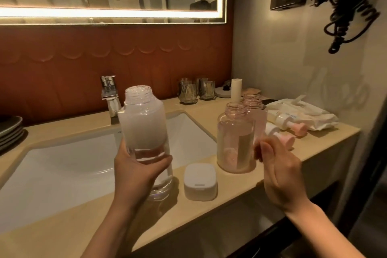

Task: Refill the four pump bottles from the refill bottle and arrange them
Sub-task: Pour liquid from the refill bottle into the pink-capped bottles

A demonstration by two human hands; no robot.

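Observation:
My left hand grips a tall clear bottle with no cap, held upright above the counter by the sink; foam fills its upper part and clear liquid sits lower down. My right hand is open, fingers apart, just right of a pink open-necked bottle standing on the counter. A second pink open bottle stands right behind it. Two pink pump heads lie on the counter to the right. A white square lid rests near the counter's front edge.
The white sink basin and chrome tap lie left. Glass tumblers and a white tube stand at the back. Crumpled white packaging lies far right. Grey plates are stacked at left. A black corded dryer hangs on the wall.

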